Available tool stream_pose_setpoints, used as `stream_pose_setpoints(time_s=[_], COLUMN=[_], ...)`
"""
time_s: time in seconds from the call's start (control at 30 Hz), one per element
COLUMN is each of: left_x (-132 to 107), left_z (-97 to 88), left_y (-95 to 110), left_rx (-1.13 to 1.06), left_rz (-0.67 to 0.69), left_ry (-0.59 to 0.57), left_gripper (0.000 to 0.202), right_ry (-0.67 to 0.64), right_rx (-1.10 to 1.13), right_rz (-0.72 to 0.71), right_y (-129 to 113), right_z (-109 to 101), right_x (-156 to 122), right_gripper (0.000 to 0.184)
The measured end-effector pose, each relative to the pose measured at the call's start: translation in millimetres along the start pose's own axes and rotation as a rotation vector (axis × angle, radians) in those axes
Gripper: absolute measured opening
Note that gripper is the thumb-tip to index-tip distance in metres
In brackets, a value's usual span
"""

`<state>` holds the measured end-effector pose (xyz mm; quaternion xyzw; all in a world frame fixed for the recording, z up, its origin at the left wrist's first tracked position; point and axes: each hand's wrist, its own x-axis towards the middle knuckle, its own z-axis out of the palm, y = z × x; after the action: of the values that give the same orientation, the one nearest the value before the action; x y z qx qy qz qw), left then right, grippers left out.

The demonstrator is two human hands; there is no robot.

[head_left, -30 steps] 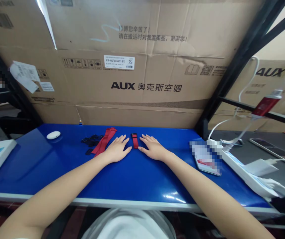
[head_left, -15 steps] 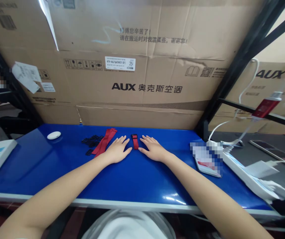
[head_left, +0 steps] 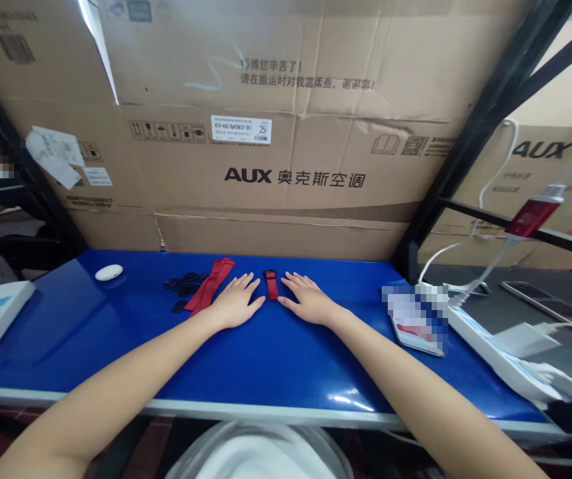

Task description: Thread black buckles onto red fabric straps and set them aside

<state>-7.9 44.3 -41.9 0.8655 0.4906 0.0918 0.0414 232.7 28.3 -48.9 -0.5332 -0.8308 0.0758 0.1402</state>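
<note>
Seen from the head camera, two hands lie palm down and spread on a blue desk point(head_left: 276, 372), fingers wide, nothing in their grasp. Between the left hand point(head_left: 237, 303) and the right hand point(head_left: 310, 298) lies a short red strap point(head_left: 272, 289) with a black buckle point(head_left: 269, 273) at its far end — the one piece on show that looks put together. Its near end lies close to the right thumb; whether they touch is hard to tell.

To the left, just beyond the left hand, a bundle of red straps point(head_left: 211, 286) lies slantwise, overlapping, with no buckle plainly fitted to any of them. Left of the bundle is a loose pile of black buckles point(head_left: 185, 282), with one more nearer the person, by the straps' near end. Judging by that layout, one strap and buckle are joined, while the bundle and the pile appear to be unworked; how many pieces each contains cannot be counted from here. Both hands look at rest, with no joining under way.

Around the work: a white disc point(head_left: 109, 272) at far left, a phone point(head_left: 418, 336) and a white power strip point(head_left: 498, 352) to the right, and a large cardboard box point(head_left: 290, 150) standing behind the desk's far edge.
</note>
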Motion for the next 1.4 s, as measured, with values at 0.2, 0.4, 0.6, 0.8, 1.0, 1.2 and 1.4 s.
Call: stream_pose_setpoints(time_s=[0.2,0.4,0.6,0.8,1.0,1.2,1.4], left_x=[-4,-13,-24,-25,-19,-21,-21], left_z=[-0.8,-31.6,-70.8,-73.0,-68.4,-61.2,-66.4], left_y=[1,0,-19,-37,-38,-19,-15], left_rx=[-0.025,0.046,0.282,0.255,0.227,0.309,0.325], left_rz=[0.016,-0.007,-0.471,-0.58,-0.548,-0.468,-0.531], left_ry=[0.021,0.213,0.055,-0.124,-0.1,0.036,0.032], left_gripper=[0.065,0.044,0.05,0.052,0.043,0.032,0.029], right_ry=[0.037,-0.015,-0.016,0.072,0.095,0.08,0.045], right_rx=[-0.073,-0.071,-0.048,-0.179,-0.205,-0.189,-0.177], right_rz=[-0.05,-0.309,-0.052,0.341,0.241,0.152,0.153], right_y=[-12,-25,1,34,24,10,10], right_z=[-4,-6,-10,-5,-1,-5,-5], right_x=[-5,-10,-4,6,4,1,0], right_gripper=[0.069,0.053,0.054,0.056,0.052,0.055,0.055])
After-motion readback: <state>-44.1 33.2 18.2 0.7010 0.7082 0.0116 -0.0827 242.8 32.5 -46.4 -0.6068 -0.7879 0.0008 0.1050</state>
